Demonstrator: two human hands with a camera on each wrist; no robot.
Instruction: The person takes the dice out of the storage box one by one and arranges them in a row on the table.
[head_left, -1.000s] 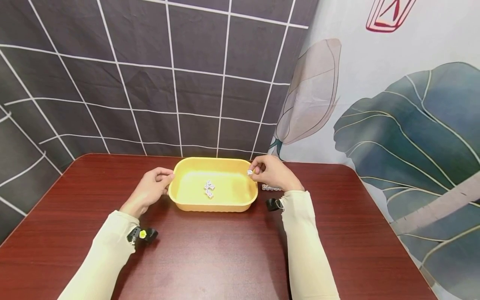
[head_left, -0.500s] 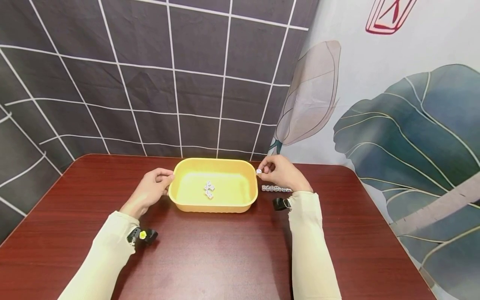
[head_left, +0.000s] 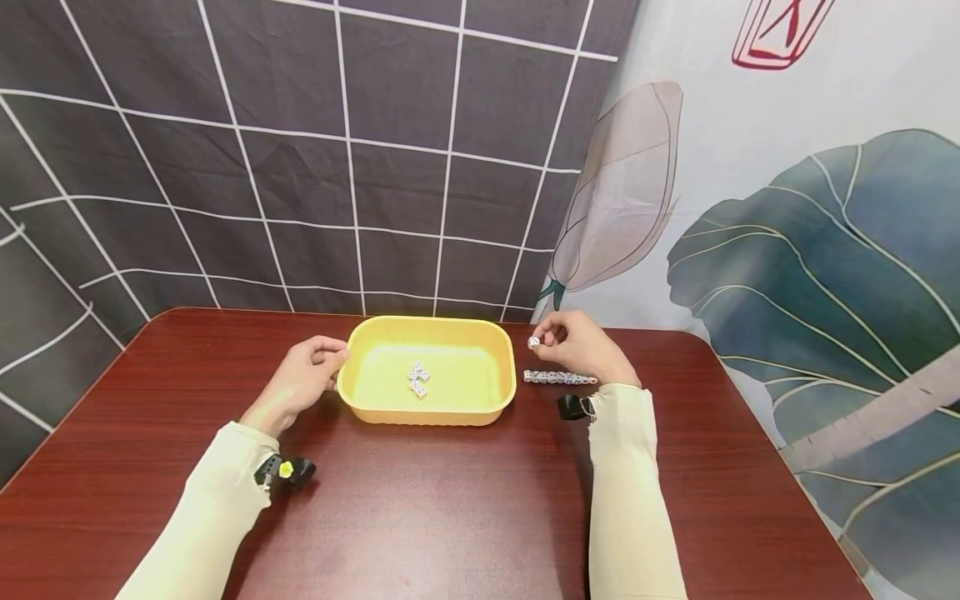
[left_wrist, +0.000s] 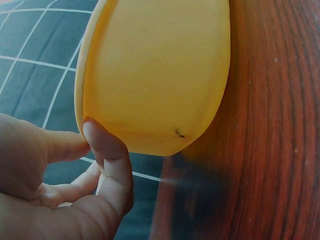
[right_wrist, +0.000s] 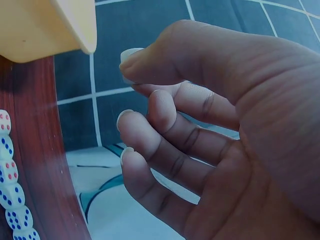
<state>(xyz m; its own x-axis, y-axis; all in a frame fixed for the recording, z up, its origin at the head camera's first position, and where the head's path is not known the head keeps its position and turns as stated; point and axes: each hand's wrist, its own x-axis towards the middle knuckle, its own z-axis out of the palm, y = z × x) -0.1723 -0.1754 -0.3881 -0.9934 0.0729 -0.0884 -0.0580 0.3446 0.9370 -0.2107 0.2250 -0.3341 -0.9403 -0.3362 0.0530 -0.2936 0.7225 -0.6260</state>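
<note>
A yellow plastic basin [head_left: 471,410] stands toward the back of the table with several white dice [head_left: 417,379] lying inside it. My left hand [head_left: 296,382] pinches the basin's left rim; in the left wrist view, thumb and finger meet on the edge of the basin [left_wrist: 160,75]. Just right of the basin, my right hand [head_left: 583,348] holds one white die [head_left: 533,342] between its fingertips, raised over the table's back part. Below that hand runs a row of dice [head_left: 558,377], its right end close to the wrist. Red and blue pips show on the dice [right_wrist: 11,192] in the right wrist view.
The reddish-brown wooden table [head_left: 435,508] ends just behind the basin. A dark cloth with a white grid [head_left: 397,192] hangs at the back, and a leaf-patterned cloth [head_left: 817,250] hangs to the right.
My right hand has moved right with the die, from over the basin's right rim to outside it, uncovering more of the dice row. The left hand and basin stay put.
</note>
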